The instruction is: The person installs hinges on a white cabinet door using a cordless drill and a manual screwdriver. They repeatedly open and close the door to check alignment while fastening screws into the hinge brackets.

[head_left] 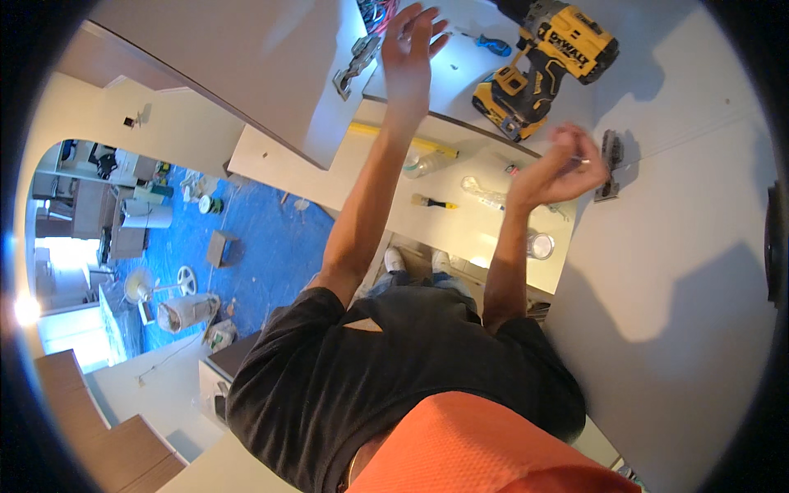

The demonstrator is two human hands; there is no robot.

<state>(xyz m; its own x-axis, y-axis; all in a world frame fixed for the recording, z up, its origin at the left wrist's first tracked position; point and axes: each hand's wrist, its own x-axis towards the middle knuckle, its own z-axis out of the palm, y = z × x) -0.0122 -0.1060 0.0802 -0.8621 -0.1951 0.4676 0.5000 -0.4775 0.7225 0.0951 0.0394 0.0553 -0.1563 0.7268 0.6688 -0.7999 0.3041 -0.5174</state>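
Silver metal hinges (356, 69) are being borne by flat white panels (271, 66), seemingly mounted; remaining fastening cannot be judged. The left hand (409, 56) is being held open near one, the right hand (562, 170) curled beside another, its grip unclear.

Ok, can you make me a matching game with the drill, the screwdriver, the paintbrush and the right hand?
Things:
1. drill
2. screwdriver
3. paintbrush
4. right hand

Clues:
A. between the forearms
B. near a hinge
C. chunky, yellow and black
D. blue handle

Right pairs: 1-C, 2-D, 3-A, 4-B
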